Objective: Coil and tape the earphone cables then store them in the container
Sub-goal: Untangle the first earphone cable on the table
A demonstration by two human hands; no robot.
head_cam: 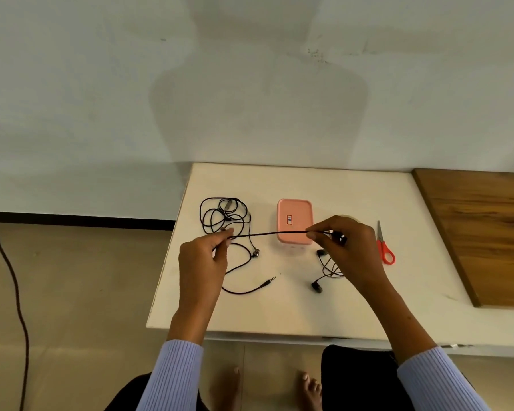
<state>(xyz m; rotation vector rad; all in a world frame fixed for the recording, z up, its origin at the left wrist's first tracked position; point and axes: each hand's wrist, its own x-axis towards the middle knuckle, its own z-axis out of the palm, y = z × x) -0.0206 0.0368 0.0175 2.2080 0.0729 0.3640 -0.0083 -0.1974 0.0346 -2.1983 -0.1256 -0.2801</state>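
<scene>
A black earphone cable (267,233) is stretched taut between my hands above the white table (279,310). My left hand (204,256) pinches its left part; my right hand (343,241) pinches its right end next to a black plug. More of a black cable hangs below my right hand, with earbuds (316,286) lying on the table. A second tangled earphone set (224,216) lies at the back left, its jack (270,281) pointing right. The pink closed container (295,221) stands in the middle behind the cable.
Red-handled scissors (385,247) lie right of my right hand. A pale roll, mostly hidden, sits behind my right hand. A wooden board (484,232) adjoins the table on the right. A dark cord (12,292) runs over the floor at left.
</scene>
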